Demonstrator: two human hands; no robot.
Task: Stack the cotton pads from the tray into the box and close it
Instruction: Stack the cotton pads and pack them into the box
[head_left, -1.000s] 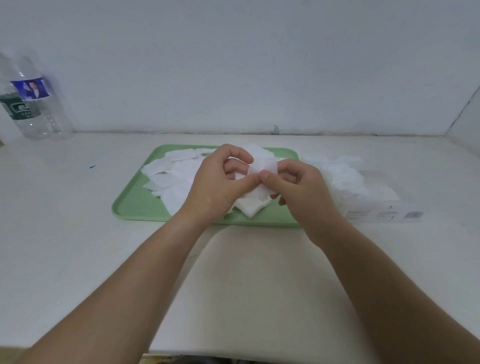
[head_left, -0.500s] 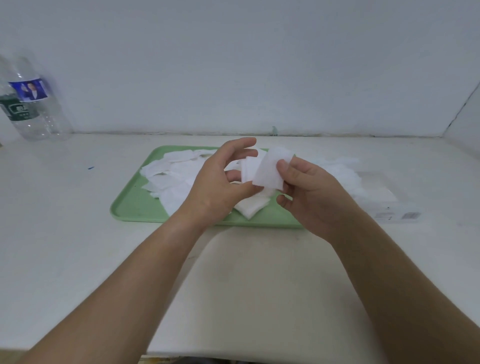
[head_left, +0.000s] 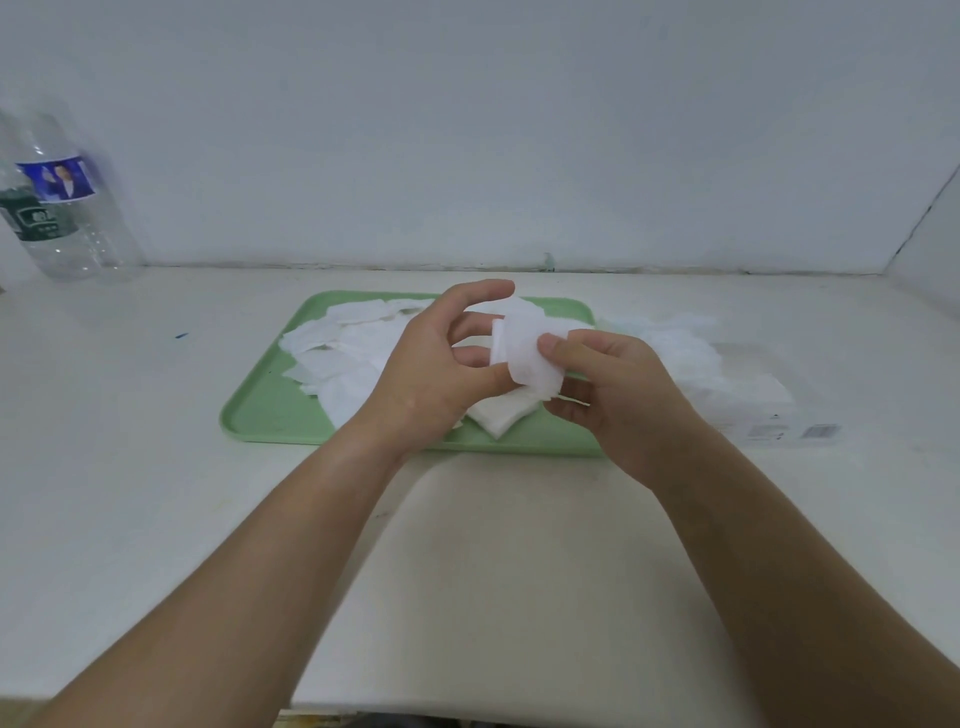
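We see the right hand (head_left: 618, 395) pinching the held pads (head_left: 530, 353), with its thumb pressed on the front face and its fingers curled behind. The left hand (head_left: 441, 374) grips the same small bunch from the other side. Its thumb sits at the lower edge, its middle fingers are tucked behind, and its index finger arches above without touching. The held pads stand nearly upright between the two hands, raised above the green tray (head_left: 260, 410).

Under the hands, more loose cotton pads (head_left: 353, 343) lie scattered and overlapping across the left and middle of the tray. One folded white pad (head_left: 501, 415) lies near the tray's front rim.

Just to the right of the tray lies the box (head_left: 769, 415), pale and low, with a heap of white pads (head_left: 670, 343) over its far part. We cannot tell whether they lie inside it.

All of this rests on the white table (head_left: 493, 571). Two clear plastic bottles (head_left: 67, 208) stand far off at the left, against the wall.
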